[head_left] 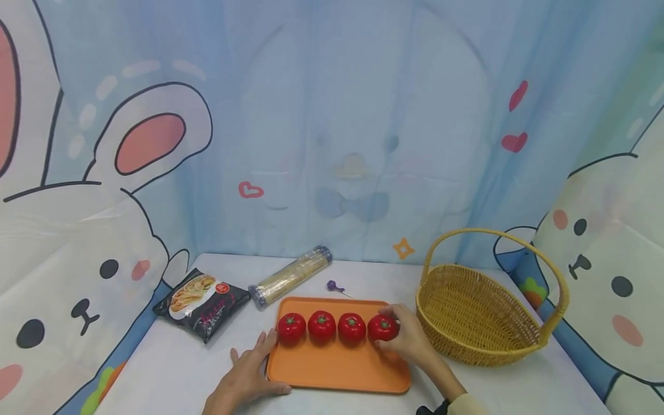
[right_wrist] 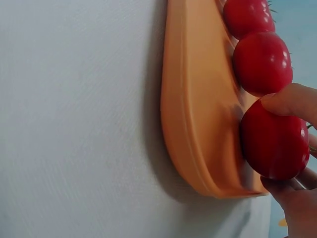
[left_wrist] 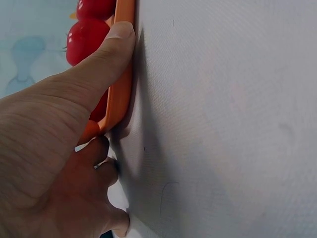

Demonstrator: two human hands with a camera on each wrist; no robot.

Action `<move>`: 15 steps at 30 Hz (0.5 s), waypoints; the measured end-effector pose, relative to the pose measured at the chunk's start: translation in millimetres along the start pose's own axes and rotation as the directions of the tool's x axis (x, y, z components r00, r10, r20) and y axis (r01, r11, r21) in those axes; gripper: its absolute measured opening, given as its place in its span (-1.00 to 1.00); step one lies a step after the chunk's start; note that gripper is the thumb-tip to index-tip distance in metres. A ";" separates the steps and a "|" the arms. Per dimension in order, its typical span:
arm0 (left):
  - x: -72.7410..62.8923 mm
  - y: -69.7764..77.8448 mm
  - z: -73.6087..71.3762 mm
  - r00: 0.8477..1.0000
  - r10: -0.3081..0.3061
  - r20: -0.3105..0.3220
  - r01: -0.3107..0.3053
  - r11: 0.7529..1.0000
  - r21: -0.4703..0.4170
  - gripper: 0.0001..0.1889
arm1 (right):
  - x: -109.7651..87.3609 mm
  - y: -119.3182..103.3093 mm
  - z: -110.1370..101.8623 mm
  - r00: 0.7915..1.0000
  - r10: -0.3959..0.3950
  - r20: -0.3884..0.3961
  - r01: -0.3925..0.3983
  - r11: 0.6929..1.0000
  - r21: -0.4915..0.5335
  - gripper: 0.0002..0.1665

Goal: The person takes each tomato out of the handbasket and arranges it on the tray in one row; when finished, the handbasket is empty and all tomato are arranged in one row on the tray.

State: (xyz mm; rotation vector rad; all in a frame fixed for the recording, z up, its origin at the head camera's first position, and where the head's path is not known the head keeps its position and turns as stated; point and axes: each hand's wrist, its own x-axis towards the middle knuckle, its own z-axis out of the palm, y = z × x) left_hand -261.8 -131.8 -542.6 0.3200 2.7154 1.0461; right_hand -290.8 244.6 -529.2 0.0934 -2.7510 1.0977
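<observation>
Four red tomatoes stand in a row on an orange tray. My right hand grips the rightmost tomato, thumb on one side and fingers on the other. That tomato is over the tray's right part, beside the third tomato. My left hand spans the tray's near left corner, its thumb laid along the front rim and its fingers spread by the left side. Nearest to it is the leftmost tomato, with the second tomato beside that one.
To the right stands a wicker basket with a tall handle. A black food packet lies at the left. Behind the tray are a clear pack of noodle-like sticks and a purple lollipop. A printed curtain hangs behind the table.
</observation>
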 end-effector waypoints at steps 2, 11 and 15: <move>0.0 -0.7 -0.7 1.000 -0.009 0.001 0.009 1.000 -0.002 0.32 | 1.0 -0.2 1.1 1.000 -0.009 0.003 0.009 1.000 -0.004 -0.12; -0.3 -3.1 -2.2 1.000 -0.012 0.001 0.012 1.000 -0.007 0.33 | 2.7 0.7 2.8 0.999 0.008 0.036 -0.008 1.000 -0.008 -0.04; -4.7 -6.3 -6.0 1.000 0.001 0.004 -0.001 1.000 -0.019 0.33 | 2.8 5.4 4.6 0.998 -0.012 0.059 0.011 1.000 0.010 0.10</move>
